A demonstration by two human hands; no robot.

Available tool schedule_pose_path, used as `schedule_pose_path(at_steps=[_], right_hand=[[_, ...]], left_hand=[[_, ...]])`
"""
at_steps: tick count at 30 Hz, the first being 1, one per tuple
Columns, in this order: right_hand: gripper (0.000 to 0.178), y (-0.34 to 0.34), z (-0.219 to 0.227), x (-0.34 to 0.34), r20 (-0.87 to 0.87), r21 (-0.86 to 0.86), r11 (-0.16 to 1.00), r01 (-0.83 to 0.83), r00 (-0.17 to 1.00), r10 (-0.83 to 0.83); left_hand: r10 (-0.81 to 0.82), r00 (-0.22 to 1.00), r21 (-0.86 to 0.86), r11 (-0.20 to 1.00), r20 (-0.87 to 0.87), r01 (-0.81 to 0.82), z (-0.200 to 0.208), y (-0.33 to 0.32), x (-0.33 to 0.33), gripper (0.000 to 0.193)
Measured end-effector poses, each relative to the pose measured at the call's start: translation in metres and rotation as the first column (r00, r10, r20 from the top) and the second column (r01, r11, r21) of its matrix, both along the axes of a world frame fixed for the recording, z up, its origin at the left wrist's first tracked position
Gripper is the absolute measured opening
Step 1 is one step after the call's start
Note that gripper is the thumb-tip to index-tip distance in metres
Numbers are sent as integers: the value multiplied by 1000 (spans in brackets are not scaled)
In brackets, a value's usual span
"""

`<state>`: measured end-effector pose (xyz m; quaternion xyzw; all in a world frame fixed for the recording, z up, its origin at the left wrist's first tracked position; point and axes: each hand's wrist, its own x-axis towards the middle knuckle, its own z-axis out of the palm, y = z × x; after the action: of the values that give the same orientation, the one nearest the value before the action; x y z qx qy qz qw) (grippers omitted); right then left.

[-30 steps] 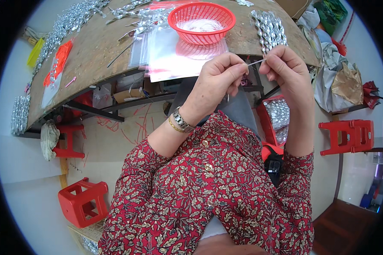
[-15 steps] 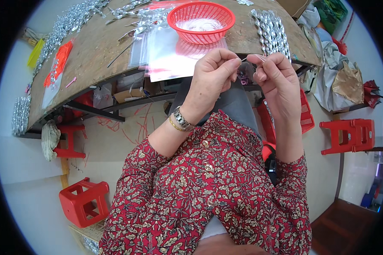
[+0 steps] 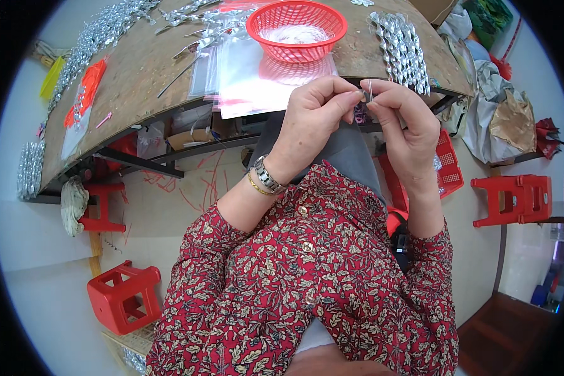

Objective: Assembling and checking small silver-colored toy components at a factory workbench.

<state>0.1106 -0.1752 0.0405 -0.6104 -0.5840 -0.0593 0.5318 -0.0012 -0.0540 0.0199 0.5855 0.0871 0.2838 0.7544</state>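
The right hand [image 3: 407, 122] has shifted toward the left hand [image 3: 319, 116] since half a second ago, and the thin clear strand [image 3: 370, 89], slanted then, now stands upright. The right hand is narrow, holding that strand at its thumb and forefinger tips. The left hand is pinched nearly flat around a small greyish bit [image 3: 361, 95], too small to identify. Fingertips sit just beside each other, by the curved front edge of the tabletop [image 3: 138, 81], with room over the lap below.

Glossy see-through plastic sheets [image 3: 250, 91] overhang that edge. On them stands a round red lattice basket [image 3: 296, 54], its rim flaring, with fine pale strands [image 3: 294, 34] coiled inside. Brown, scuffed board separates it from shiny silver spiral strips [image 3: 399, 53] at right. A slim dark rod [image 3: 177, 81] lies near the sheets; crinkled silver strips [image 3: 100, 31] line the far-left edge.
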Motion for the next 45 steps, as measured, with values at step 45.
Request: schedule_pose_path(at_steps=[45], right_hand=[[9,2,-8,-8,-468,-188,981,-54,883,-40]], left_hand=[[-73,996,39,996,-47,75,-4,10,-3,13]])
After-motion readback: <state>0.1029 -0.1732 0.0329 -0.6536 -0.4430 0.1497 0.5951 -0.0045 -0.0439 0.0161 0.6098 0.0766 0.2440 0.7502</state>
